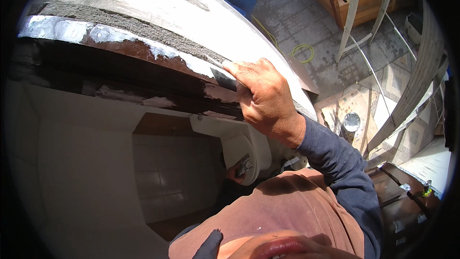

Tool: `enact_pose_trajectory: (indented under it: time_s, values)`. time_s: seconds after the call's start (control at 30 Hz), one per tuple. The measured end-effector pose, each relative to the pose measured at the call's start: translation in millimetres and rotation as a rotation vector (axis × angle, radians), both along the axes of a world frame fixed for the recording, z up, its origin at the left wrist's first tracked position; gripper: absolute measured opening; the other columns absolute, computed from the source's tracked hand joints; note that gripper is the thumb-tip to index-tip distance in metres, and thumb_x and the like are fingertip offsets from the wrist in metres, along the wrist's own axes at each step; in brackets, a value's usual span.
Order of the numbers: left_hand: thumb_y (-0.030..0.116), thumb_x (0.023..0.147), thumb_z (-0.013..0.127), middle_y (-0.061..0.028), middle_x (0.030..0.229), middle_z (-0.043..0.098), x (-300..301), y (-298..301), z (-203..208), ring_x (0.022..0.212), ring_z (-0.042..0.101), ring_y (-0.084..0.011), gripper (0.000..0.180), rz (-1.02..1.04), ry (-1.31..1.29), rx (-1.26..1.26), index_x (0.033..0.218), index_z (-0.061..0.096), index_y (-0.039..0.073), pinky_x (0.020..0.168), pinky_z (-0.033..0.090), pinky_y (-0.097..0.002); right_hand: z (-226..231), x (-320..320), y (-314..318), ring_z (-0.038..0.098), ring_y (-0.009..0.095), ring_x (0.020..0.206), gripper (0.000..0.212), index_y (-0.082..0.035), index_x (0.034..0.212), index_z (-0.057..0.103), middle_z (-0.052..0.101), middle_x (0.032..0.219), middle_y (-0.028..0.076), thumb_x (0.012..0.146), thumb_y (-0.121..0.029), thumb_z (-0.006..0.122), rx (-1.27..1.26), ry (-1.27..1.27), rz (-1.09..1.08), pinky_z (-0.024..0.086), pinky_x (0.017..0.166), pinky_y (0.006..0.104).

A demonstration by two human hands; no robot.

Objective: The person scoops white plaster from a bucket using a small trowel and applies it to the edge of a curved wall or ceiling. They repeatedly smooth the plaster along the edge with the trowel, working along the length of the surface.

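Note:
My right hand is closed on a putty knife, its flat dark blade lying against the top member of a brown frame. White filler coats this frame in uneven patches, with brown showing between them. Rough grey mortar runs along its upper side, next to a white wall. Low down in shadow, my left hand is closed round a small greyish, shiny object; its kind I cannot make out.
Below the frame are a white toilet and a tiled floor. On the right stand a wooden slatted piece, curved pale strips and an open tin. A yellow-green hose lies coiled on the paving. Dark brown panels are at lower right.

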State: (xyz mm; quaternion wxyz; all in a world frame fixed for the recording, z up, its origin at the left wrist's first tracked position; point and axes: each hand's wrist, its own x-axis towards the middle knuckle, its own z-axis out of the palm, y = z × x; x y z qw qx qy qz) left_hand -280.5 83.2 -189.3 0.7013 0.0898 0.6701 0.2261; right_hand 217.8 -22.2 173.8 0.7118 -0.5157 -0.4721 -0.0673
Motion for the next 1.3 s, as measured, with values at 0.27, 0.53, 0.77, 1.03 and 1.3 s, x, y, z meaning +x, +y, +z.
enact_pose_trajectory:
  time_s: [0.27,0.53,0.77,1.03,1.3]
  values:
    - [0.023,0.096,0.066,-0.0111,0.109,0.068,-17,7,-20,0.098,0.064,-0.0243,0.029,-0.01,-0.019,-0.019,0.121,0.064,0.007,0.071,0.058,-0.0397,-3,6,-20,0.063,0.036,0.089,0.034,0.002,0.106,0.069,0.071,0.096,0.018,0.075,0.003,0.058,-0.073,0.057,0.039,0.052,0.083,0.0445]
    - [0.02,0.098,0.063,-0.0063,0.109,0.065,14,8,0,0.1,0.061,-0.0208,0.025,-0.231,0.019,0.119,0.121,0.063,0.009,0.074,0.055,-0.038,45,9,-18,0.064,0.039,0.09,0.037,0.006,0.112,0.068,0.069,0.094,0.023,0.076,0.001,0.06,-0.106,-0.065,0.218,0.052,0.084,0.0442]
    - [0.019,0.094,0.069,-0.0072,0.108,0.065,28,11,8,0.095,0.063,-0.0229,0.026,0.032,-0.019,0.003,0.118,0.063,0.009,0.071,0.056,-0.0412,24,26,-24,0.064,0.036,0.087,0.038,0.003,0.112,0.07,0.072,0.102,0.02,0.076,0.005,0.059,-0.013,0.122,0.048,0.052,0.081,0.0425]
    - [0.019,0.096,0.066,-0.0084,0.102,0.072,-8,16,-13,0.087,0.071,-0.0245,0.027,0.013,-0.175,0.097,0.12,0.064,0.008,0.063,0.059,-0.0382,-13,11,-8,0.063,0.032,0.082,0.037,0.0,0.109,0.073,0.074,0.099,0.015,0.075,0.005,0.059,-0.012,0.058,0.035,0.052,0.078,0.0397]
    - [0.018,0.098,0.063,-0.0092,0.111,0.072,2,13,7,0.094,0.072,-0.0259,0.029,-0.015,-0.263,0.043,0.125,0.063,0.009,0.064,0.061,-0.0388,-21,-10,-10,0.061,0.032,0.085,0.05,-0.003,0.119,0.069,0.072,0.107,0.013,0.07,0.008,0.062,-0.085,-0.014,0.076,0.053,0.078,0.04]
